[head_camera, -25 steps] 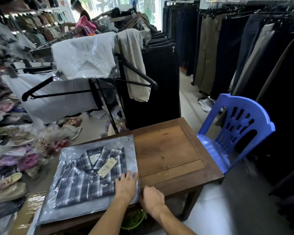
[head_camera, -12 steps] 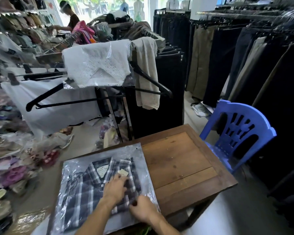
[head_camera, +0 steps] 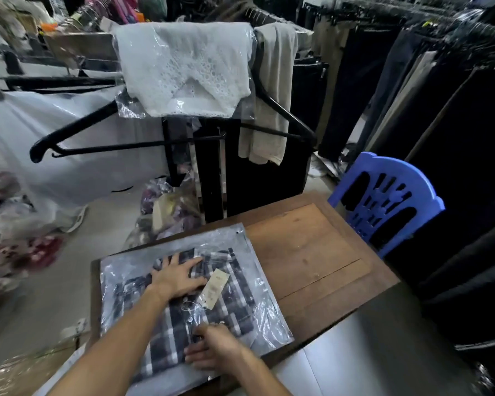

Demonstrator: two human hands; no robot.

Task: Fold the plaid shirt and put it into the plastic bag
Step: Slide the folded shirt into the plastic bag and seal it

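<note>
The folded plaid shirt (head_camera: 229, 307), dark blue and white, lies inside a clear plastic bag (head_camera: 249, 250) on the left part of a wooden table (head_camera: 312, 247). A beige paper tag (head_camera: 214, 288) shows on the shirt's front. My left hand (head_camera: 175, 277) lies flat, fingers spread, on the bag over the shirt's collar end. My right hand (head_camera: 215, 350) rests on the bag's near end, fingers bent and pressing down on the shirt's lower part. Neither hand lifts anything.
A blue plastic chair (head_camera: 389, 201) stands at the table's right side. Behind the table a rack holds a bagged white lace garment (head_camera: 183, 67), a beige garment (head_camera: 275, 92) and black hangers (head_camera: 77, 141). Dark trousers hang at the right; bagged goods lie on the floor at the left.
My left hand has slid from the bag's right edge up onto the shirt's collar area. My right hand has come from the table edge onto the bag's near end.
</note>
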